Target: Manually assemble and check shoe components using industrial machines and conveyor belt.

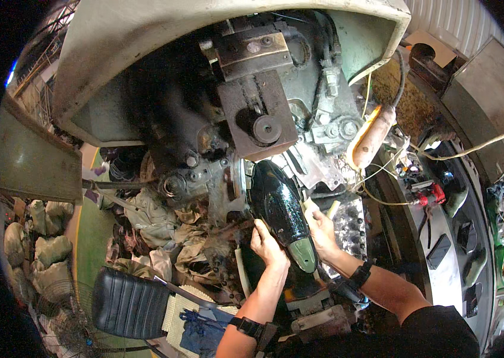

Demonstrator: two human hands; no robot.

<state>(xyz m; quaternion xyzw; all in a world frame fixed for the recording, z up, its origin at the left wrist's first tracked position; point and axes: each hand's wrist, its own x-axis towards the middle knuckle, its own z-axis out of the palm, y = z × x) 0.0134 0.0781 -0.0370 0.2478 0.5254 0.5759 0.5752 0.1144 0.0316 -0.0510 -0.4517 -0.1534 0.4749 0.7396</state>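
Note:
Between my two hands is a shoe upper, glossy black and stretched over a green shoe last. The bare green end of the last points toward me. Its far end reaches in under the block of a dark, greasy machine; whether it touches there I cannot tell. My left hand grips the near left side of the shoe, thumb along the upper. On the opposite side my right hand is closed against it, with some fingers hidden. Pale strips show just beyond the right hand.
A lamp with an orange-lined shade hangs at the right of the machine, among loose wires. Rumpled cloth is heaped at left. A black padded chair and a blue cloth are nearer. A rack holds dark pieces at right.

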